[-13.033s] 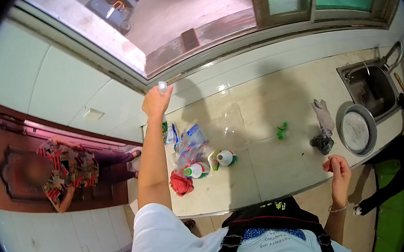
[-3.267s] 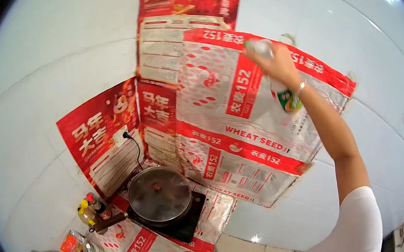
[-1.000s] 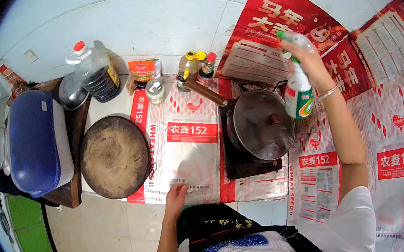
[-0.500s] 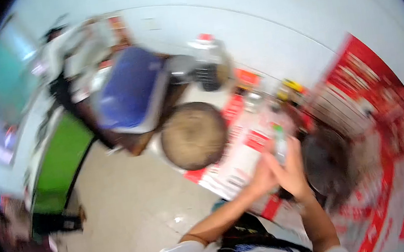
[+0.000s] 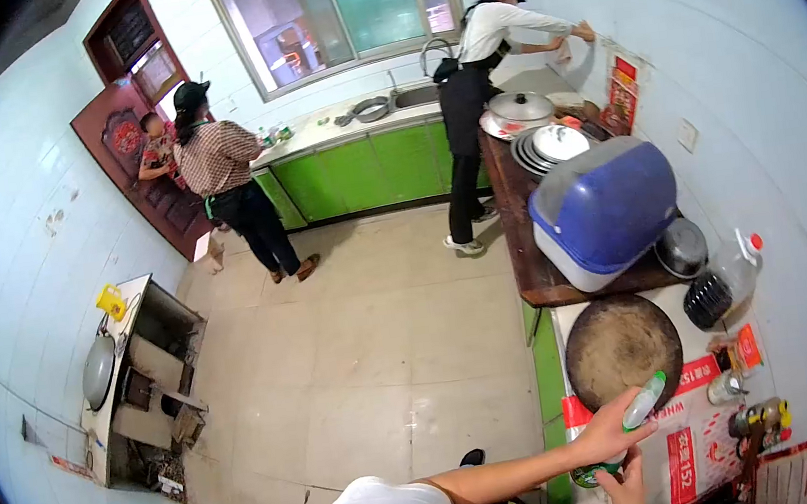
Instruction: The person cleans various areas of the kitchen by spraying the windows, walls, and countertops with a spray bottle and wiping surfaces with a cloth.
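My left hand (image 5: 611, 432) is closed around a clear bottle with a green cap (image 5: 645, 400), which tilts up to the right above the counter. Just below it, my right hand (image 5: 628, 488) has its fingers against a green, rounded object (image 5: 592, 474), partly hidden by both hands. I cannot tell whether this is the lower end of the same bottle or a separate container. Beyond the bottle lies a round, brown wooden board (image 5: 623, 350). Red-and-white printed sheeting (image 5: 686, 459) covers the counter under my hands.
To the right stand a jug of dark liquid (image 5: 725, 283) and small jars (image 5: 727, 386). A blue-lidded box (image 5: 604, 202) sits on the dark wooden table. One person (image 5: 487, 70) reaches to the wall; another (image 5: 224, 168) stands near the green cabinets. A low stove (image 5: 143, 385) is at left.
My view has swung left and up, bringing the room and other people into sight. The bottle, earlier between both hands, now shows in my left hand, pointing over the wooden board.
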Action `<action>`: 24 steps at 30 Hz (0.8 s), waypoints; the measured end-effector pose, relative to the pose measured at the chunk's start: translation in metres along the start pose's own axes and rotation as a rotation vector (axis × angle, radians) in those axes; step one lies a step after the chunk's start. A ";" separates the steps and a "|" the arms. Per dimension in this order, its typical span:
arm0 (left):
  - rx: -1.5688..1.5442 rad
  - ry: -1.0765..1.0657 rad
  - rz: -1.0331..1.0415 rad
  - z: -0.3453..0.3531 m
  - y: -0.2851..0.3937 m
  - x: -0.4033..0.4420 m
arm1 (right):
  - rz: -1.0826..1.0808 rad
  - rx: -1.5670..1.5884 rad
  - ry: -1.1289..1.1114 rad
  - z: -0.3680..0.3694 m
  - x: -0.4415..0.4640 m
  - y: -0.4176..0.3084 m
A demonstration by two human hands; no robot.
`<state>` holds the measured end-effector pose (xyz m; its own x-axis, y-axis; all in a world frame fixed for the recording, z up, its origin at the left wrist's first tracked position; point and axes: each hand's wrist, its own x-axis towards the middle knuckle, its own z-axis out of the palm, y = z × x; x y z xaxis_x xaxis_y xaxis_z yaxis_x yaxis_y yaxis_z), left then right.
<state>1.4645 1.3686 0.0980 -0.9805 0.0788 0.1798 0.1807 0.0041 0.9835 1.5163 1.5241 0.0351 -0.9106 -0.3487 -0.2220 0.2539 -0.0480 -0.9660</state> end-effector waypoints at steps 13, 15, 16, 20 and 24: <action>-0.176 -0.019 -0.253 -0.106 -0.011 0.022 | -0.289 -0.513 0.169 0.108 0.068 -0.025; -0.177 -0.087 -0.176 -0.096 -0.002 0.017 | -0.289 -0.546 0.266 0.108 0.049 -0.010; -0.183 -0.140 -0.185 -0.087 -0.004 0.015 | -0.276 -0.537 0.288 0.105 0.042 -0.011; -0.273 -0.299 -0.187 -0.059 -0.003 0.057 | -0.160 -0.423 0.429 0.083 0.035 -0.038; -0.321 -0.401 -0.196 -0.001 0.004 0.067 | -0.173 -0.460 0.530 0.036 0.010 -0.034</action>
<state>1.3994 1.3727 0.1141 -0.8759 0.4813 0.0331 -0.0969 -0.2426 0.9653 1.5105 1.4883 0.0706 -0.9907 0.1351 0.0178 0.0350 0.3779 -0.9252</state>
